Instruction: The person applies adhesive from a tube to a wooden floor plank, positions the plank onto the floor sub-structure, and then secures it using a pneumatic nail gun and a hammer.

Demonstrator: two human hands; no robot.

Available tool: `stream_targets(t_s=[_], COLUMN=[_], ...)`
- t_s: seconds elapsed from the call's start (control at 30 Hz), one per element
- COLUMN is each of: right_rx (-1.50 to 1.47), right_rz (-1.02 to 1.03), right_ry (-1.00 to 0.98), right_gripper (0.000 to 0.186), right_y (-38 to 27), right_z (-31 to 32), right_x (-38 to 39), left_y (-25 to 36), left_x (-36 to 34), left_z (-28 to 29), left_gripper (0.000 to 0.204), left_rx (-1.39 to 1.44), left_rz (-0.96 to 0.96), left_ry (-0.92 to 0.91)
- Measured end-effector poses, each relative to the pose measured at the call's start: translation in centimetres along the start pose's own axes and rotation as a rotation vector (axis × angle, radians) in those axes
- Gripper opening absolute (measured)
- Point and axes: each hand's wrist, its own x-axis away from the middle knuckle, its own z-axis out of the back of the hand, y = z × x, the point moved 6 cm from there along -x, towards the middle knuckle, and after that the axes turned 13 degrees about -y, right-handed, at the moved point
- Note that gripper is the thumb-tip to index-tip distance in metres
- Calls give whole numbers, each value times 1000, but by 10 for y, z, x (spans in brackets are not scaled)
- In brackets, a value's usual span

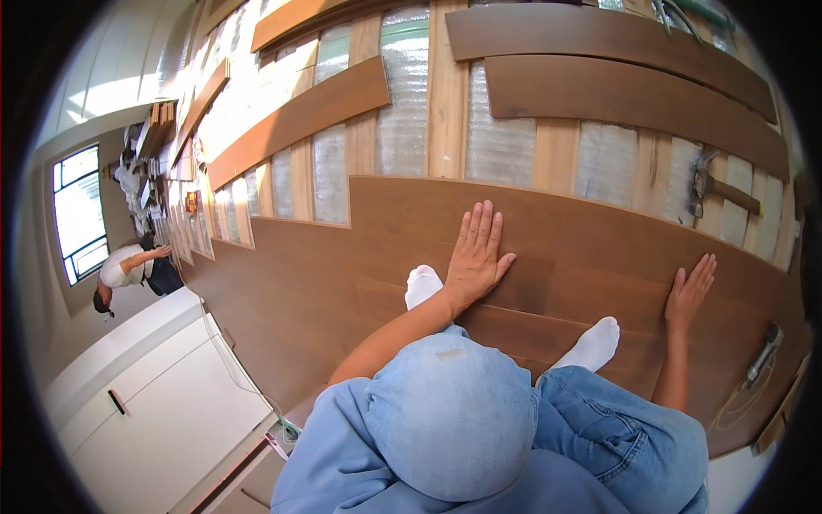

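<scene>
My left hand (476, 259) lies flat on a brown wooden floorboard (548, 210), its fingers stretched toward the board's far edge. Farther right, my right hand (690, 293) rests palm down on the same laid flooring, its fingers extended too. Neither hand holds anything. Beyond the right hand, a hammer (732, 195) with a wooden handle lies across the pale battens. To the right of my right forearm is a grey hand tool (762, 355) with a thin cord; its exact kind is unclear.
Loose brown planks (634, 94) lie over wooden battens (445, 103) and silvery sheeting (501, 146) ahead. Another plank (300, 120) rests at the left. A white cabinet (163, 420) stands at lower left. Another person (137, 270) bends near a window (80, 214).
</scene>
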Motion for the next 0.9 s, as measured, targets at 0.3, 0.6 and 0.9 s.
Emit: stream_targets(t_s=[0.3,0.6,0.9], right_rx=[-20,-68,17], right_rz=[-23,-19,-221], right_ry=[-55,-46,-76], right_gripper=[68,72,74], right_y=[-14,-36,133], right_z=[-4,32,40], right_x=[54,18,59], left_y=[11,-42,-120], left_x=[33,14,76], left_z=[3,47,24], left_gripper=[88,75,69], left_rx=[58,77,18], left_rz=[-148,5,263], left_ry=[-190,-27,-122])
